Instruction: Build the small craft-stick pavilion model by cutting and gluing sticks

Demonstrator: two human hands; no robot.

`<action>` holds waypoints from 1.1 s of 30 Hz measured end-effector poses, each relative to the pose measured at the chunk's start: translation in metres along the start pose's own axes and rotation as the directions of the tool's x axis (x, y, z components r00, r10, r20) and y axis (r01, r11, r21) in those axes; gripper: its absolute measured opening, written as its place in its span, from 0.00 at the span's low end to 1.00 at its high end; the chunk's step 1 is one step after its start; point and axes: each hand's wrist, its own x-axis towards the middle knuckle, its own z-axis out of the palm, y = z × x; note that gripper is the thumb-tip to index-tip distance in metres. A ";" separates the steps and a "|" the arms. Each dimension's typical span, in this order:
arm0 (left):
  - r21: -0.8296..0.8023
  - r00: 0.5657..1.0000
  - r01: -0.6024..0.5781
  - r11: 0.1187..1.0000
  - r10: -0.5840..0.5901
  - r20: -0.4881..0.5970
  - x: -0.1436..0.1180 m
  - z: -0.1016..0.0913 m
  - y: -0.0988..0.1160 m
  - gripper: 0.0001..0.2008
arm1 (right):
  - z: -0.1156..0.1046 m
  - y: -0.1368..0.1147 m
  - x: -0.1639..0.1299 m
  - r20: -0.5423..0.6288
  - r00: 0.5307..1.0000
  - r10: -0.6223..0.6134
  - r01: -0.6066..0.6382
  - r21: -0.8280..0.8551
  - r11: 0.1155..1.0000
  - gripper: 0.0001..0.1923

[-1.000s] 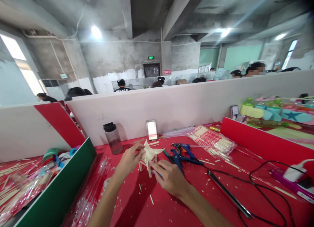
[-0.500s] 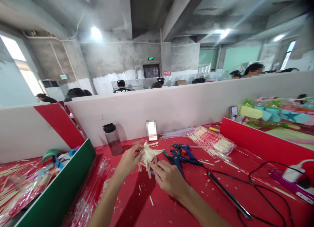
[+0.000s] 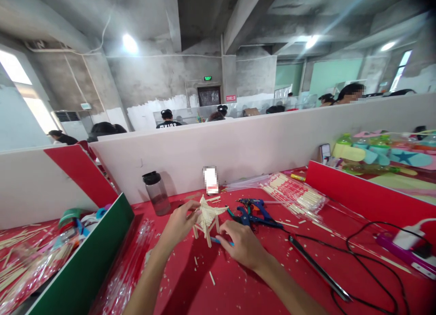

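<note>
Left hand: the left hand [image 3: 177, 224] pinches the small pale wooden stick frame [image 3: 207, 217] from its 9 o'clock side, fingers closed on an upper stick.
Right hand: the right hand [image 3: 243, 244] rests at the frame's 5 o'clock, fingers curled over a thin light-blue rod [image 3: 218, 240] on the tabletop; how firmly it grips I cannot tell.
Key relation: the frame stands upright on its legs between both hands, long axis vertical, the left hand nearer.
Nearby: a blue glue gun [image 3: 254, 211] at 3 o'clock; a dark-lidded clear bottle [image 3: 156, 193] at 10 o'clock.
Surface: a red tabletop [image 3: 238, 287] strewn with stick offcuts, with a black cable [image 3: 374, 260] on the right.
Room: a concrete hall with white dividers [image 3: 255, 147].
</note>
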 end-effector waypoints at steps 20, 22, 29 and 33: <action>0.048 0.989 -0.090 0.995 0.083 0.126 -0.007 -0.021 0.009 0.19 | 0.028 -0.002 0.006 -0.030 0.917 0.397 -0.311 0.568 0.762 0.05; 0.055 0.988 -0.096 0.994 0.088 0.129 -0.007 -0.021 0.007 0.19 | 0.028 -0.003 0.006 0.019 0.928 0.373 -0.315 0.576 0.754 0.09; 0.092 0.979 -0.135 0.987 0.119 0.165 -0.006 -0.023 0.008 0.20 | 0.032 -0.010 0.010 0.063 0.932 0.357 -0.329 0.555 0.764 0.16; 0.117 0.975 -0.132 0.984 0.107 0.194 -0.006 -0.023 0.008 0.21 | 0.038 -0.011 0.013 0.055 0.930 0.364 -0.334 0.544 0.770 0.16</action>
